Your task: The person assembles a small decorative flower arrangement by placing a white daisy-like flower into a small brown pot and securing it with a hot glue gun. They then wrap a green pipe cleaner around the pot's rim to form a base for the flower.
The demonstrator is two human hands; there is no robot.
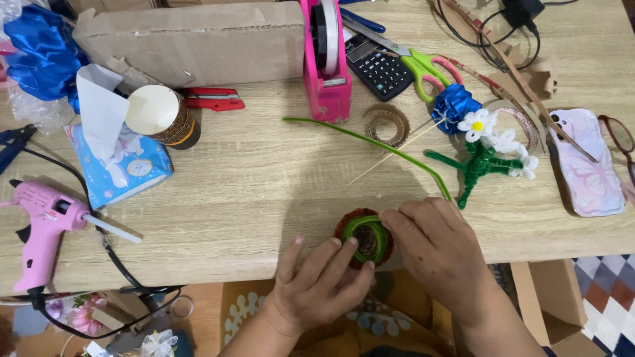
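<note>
- I see a small round red pot [363,239] at the near edge of the worktop [251,192], between both hands, with a ring of green pipe cleaner coiled on its rim.
- My left hand [317,284] cups the pot from the near side, fingers loosely curled against its wall, not clamped flat.
- My right hand [436,248] sits on the pot's right side, fingertips pinching the green coil at the rim.
- A long green pipe cleaner [370,142] runs from the right hand up and left across the worktop; whether it joins the coil under my fingers I cannot tell.
- A thin wooden skewer [397,152] crosses that green strand.
- Just right of it lies a pipe-cleaner flower sprig [493,149], white blooms on a green stem, beside a blue ribbon rose [455,104].
- Farther back stand a pink tape dispenser [324,66], a black calculator [378,66] and green-handled scissors [423,66].
- At the far left a pink glue gun [43,225] rests near a blue tissue pack [122,165].
- A phone in a pale marbled case [587,162] lies at the right edge.
</note>
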